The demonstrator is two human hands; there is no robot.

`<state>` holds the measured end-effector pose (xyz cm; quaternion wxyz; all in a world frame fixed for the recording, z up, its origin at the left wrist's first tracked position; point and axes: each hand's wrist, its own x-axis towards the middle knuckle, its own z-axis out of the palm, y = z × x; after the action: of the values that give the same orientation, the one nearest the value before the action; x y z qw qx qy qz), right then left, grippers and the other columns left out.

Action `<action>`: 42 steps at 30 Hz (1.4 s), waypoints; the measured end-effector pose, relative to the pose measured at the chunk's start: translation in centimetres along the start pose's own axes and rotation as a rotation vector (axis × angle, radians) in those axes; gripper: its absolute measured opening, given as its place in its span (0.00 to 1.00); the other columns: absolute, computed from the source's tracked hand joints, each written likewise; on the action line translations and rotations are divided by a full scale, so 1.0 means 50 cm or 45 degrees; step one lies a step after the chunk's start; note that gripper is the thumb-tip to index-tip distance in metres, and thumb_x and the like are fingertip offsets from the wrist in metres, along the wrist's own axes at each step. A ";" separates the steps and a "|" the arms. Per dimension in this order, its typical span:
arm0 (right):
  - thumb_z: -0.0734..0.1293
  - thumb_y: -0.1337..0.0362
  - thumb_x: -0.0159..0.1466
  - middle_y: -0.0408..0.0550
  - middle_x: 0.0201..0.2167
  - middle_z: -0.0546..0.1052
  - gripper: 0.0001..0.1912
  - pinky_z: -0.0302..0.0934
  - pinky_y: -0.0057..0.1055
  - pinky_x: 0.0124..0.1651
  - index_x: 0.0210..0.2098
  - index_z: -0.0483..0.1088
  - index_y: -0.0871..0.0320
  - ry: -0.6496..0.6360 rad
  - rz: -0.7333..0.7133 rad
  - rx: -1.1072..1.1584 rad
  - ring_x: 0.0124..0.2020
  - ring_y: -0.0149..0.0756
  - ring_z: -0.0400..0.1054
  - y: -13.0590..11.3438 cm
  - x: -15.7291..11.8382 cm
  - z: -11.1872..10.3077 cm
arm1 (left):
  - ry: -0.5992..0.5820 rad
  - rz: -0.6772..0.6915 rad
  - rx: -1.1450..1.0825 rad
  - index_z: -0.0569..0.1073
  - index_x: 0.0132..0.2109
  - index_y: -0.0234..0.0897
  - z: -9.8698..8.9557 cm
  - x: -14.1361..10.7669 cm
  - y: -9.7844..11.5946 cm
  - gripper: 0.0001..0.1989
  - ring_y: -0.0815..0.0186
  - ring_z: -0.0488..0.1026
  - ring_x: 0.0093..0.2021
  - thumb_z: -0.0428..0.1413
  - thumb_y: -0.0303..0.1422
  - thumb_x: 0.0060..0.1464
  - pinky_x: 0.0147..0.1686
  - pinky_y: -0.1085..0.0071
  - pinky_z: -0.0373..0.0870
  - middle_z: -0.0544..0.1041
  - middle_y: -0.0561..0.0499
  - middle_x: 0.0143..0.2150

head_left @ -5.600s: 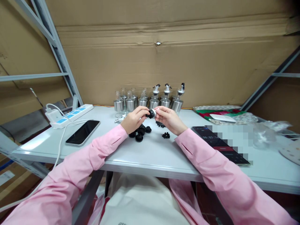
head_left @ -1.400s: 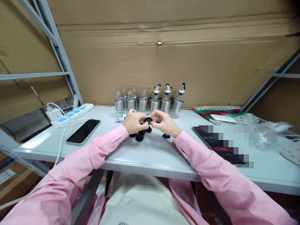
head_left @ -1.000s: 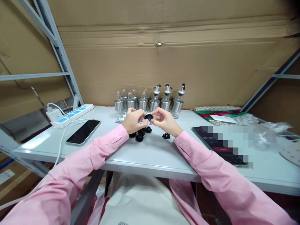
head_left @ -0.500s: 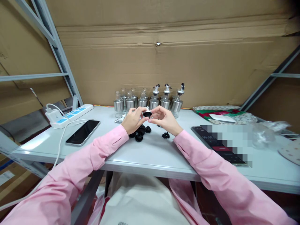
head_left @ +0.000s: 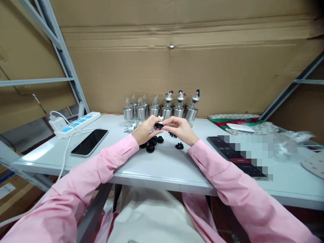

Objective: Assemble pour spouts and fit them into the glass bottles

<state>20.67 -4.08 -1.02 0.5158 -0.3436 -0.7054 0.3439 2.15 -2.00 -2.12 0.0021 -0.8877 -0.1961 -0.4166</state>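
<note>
Between my two hands, above the table, is a white spout with a black ribbed stopper (head_left: 159, 125). The fingers of my left hand (head_left: 146, 130) are closed round its left side. My right hand (head_left: 181, 129) pinches it from the right with thumb and fingertips. Below my left hand lie several black stoppers (head_left: 150, 147) in a loose pile. Small black parts (head_left: 179, 146) sit in a cluster below my right hand, with a few more behind. White spouts (head_left: 130, 128) lie left of my left hand, partly hidden.
Glass bottles with steel bands (head_left: 128, 113) stand in rows at the back, three with spouts fitted. A black phone (head_left: 90, 143) and a power strip (head_left: 78, 125) are left. Right are a device with a timer (head_left: 235, 157), a white mouse-like object (head_left: 240, 127) and plastic bags (head_left: 283, 145).
The stopper is tilted differently, and my right hand has shifted slightly right along with its fingertips. My left fingers cover more of the spout's side.
</note>
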 end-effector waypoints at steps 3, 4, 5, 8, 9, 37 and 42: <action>0.73 0.59 0.46 0.47 0.30 0.76 0.12 0.63 0.37 0.41 0.26 0.71 0.59 -0.008 -0.007 -0.035 0.34 0.36 0.69 0.006 0.002 -0.002 | -0.014 0.034 0.009 0.62 0.45 0.35 -0.004 0.002 0.003 0.12 0.68 0.68 0.37 0.53 0.35 0.56 0.39 0.71 0.67 0.66 0.49 0.39; 0.73 0.59 0.46 0.47 0.30 0.76 0.12 0.63 0.38 0.42 0.25 0.71 0.59 -0.009 -0.018 -0.051 0.34 0.36 0.69 0.006 0.002 -0.003 | -0.017 0.046 0.016 0.62 0.44 0.35 -0.006 0.003 0.005 0.11 0.67 0.68 0.37 0.53 0.34 0.56 0.39 0.71 0.67 0.66 0.49 0.39; 0.73 0.59 0.46 0.47 0.30 0.76 0.12 0.64 0.38 0.42 0.26 0.71 0.59 -0.014 -0.028 -0.070 0.35 0.37 0.70 0.006 0.001 -0.003 | -0.021 0.055 0.023 0.62 0.43 0.35 -0.007 0.003 0.006 0.10 0.67 0.67 0.37 0.52 0.33 0.56 0.38 0.71 0.67 0.66 0.49 0.38; 0.72 0.59 0.48 0.48 0.31 0.76 0.11 0.64 0.38 0.42 0.27 0.72 0.59 -0.071 -0.051 -0.132 0.36 0.38 0.70 0.000 0.001 -0.004 | -0.030 0.059 0.041 0.62 0.43 0.35 -0.009 0.004 0.009 0.08 0.68 0.67 0.35 0.50 0.30 0.56 0.38 0.72 0.67 0.66 0.49 0.38; 0.71 0.60 0.49 0.48 0.32 0.77 0.11 0.64 0.37 0.42 0.28 0.72 0.60 -0.093 -0.055 -0.154 0.36 0.37 0.70 -0.002 0.001 -0.006 | -0.035 0.052 0.044 0.61 0.43 0.35 -0.009 0.003 0.010 0.08 0.69 0.67 0.34 0.50 0.30 0.56 0.37 0.72 0.66 0.66 0.49 0.38; 0.69 0.67 0.52 0.54 0.31 0.78 0.05 0.61 0.29 0.35 0.28 0.76 0.60 -0.496 0.588 -1.639 0.34 0.41 0.72 0.021 0.017 -0.119 | -0.181 0.025 0.170 0.62 0.40 0.35 -0.009 0.001 0.004 0.09 0.68 0.66 0.35 0.45 0.24 0.50 0.39 0.73 0.66 0.65 0.48 0.39; 0.67 0.67 0.52 0.50 0.28 0.78 0.04 0.61 0.29 0.37 0.27 0.75 0.60 -0.448 0.533 -1.476 0.34 0.39 0.71 -0.018 0.016 -0.142 | -0.245 0.005 0.236 0.67 0.40 0.35 -0.010 -0.001 0.002 0.11 0.74 0.63 0.28 0.42 0.23 0.53 0.35 0.75 0.65 0.62 0.45 0.45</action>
<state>27.23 -2.97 1.76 0.0448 -0.6358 -0.7689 0.0514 1.79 -2.21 -1.80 0.0661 -0.9199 -0.2315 -0.3095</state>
